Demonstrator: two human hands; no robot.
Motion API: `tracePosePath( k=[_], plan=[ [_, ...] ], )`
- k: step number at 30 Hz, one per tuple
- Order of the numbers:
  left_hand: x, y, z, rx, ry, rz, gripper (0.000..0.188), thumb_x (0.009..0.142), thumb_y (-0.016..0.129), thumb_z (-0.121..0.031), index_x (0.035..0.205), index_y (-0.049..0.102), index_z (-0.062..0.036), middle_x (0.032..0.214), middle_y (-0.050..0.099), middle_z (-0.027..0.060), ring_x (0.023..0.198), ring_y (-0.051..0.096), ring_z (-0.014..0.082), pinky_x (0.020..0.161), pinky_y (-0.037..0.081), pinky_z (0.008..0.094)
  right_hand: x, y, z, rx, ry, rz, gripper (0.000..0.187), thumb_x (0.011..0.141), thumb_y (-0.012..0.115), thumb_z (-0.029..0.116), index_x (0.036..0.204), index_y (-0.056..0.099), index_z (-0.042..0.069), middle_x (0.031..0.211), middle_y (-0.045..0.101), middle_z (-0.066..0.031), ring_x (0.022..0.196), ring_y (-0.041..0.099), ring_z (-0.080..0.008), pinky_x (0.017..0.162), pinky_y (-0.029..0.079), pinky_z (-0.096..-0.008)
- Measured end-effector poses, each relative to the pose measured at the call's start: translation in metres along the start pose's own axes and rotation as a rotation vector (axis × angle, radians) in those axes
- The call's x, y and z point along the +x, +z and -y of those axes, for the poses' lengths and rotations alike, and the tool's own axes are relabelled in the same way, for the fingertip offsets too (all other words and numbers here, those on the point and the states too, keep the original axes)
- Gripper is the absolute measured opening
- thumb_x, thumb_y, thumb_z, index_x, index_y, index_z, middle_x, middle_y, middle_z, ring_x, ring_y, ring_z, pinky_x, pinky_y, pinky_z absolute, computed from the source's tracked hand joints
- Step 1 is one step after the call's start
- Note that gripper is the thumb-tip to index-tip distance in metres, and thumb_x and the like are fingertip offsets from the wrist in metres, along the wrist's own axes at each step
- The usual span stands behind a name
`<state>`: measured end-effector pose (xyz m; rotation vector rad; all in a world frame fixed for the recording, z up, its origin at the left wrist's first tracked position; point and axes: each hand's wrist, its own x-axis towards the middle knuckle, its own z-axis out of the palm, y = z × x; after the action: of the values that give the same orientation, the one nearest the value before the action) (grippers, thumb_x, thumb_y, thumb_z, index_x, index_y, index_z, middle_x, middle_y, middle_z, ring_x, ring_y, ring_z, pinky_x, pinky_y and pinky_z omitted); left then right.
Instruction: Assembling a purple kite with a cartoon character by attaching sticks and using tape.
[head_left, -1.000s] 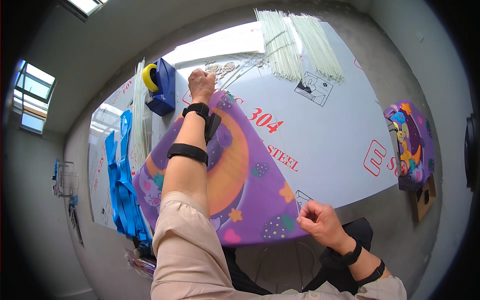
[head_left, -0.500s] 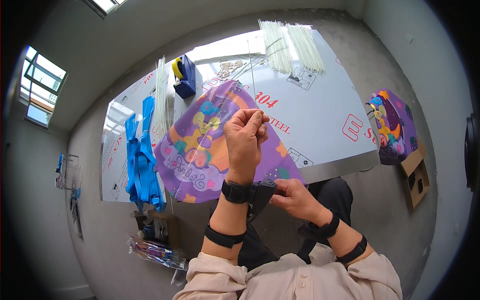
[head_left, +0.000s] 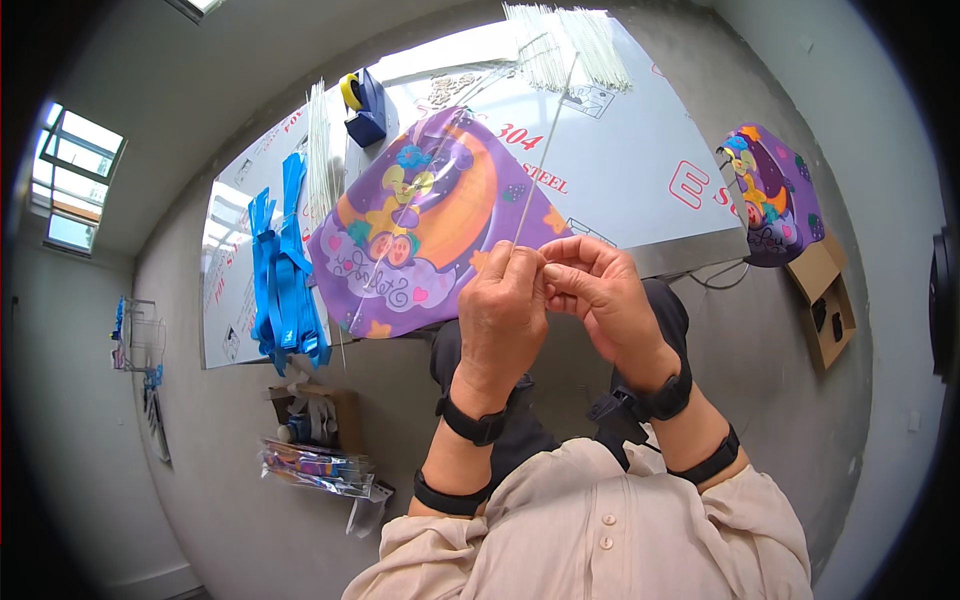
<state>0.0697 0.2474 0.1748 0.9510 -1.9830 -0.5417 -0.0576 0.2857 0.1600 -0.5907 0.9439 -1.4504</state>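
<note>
My left hand (head_left: 503, 312) is closed in a pinch round the lower end of a thin pale rod (head_left: 547, 150), which slants up and away over the table. Right beside it, my right hand (head_left: 607, 300) has thumb and forefinger pinched together, almost touching the left fingertips. Whatever sits between those right fingers is too small to make out. Beyond the hands lies a purple kite-shaped sheet (head_left: 455, 215), printed with a cartoon figure on an orange moon. A thin straight line runs down its middle.
On the metal-edged table (head_left: 640, 190) are blue straps (head_left: 283, 270), a blue tape dispenser (head_left: 366, 115), small beige pieces (head_left: 455, 88) and bundles of pale rods (head_left: 565, 50). Another purple sheet (head_left: 775, 195) hangs at the right, above an open cardboard box (head_left: 825, 310). Wrapped packages (head_left: 315, 468) lie at lower left.
My right hand has risen from beside the left wrist to meet the left fingers. The left hand has come lower and nearer, and the rod now tilts to the right.
</note>
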Motion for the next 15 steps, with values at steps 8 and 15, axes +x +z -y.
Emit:
tracePosePath(
  k=[8,15],
  plan=[
    [-0.004,-0.012,0.003,-0.160,-0.070,0.292,0.010,0.074,0.062,0.007,0.079,0.057,0.0000,0.071,0.052,0.0077,0.059,0.052,0.0181,0.052,0.041,0.0286,0.002,-0.030,-0.013,0.356,0.349,0.220,0.006,0.082,0.066,0.002,0.086,0.061,0.001,0.080,0.063,-0.0065,0.070,0.060,-0.0135,0.066,0.051,-0.0277],
    [0.001,-0.014,0.008,-0.358,-0.094,0.451,0.016,0.074,0.062,0.005,0.074,0.048,-0.0007,0.068,0.051,0.0085,0.058,0.051,0.0209,0.053,0.042,0.0326,0.011,-0.043,-0.025,0.481,0.433,0.351,0.014,0.076,0.070,0.000,0.082,0.057,0.005,0.074,0.058,-0.0040,0.063,0.055,-0.0131,0.059,0.044,-0.0278]
  ],
)
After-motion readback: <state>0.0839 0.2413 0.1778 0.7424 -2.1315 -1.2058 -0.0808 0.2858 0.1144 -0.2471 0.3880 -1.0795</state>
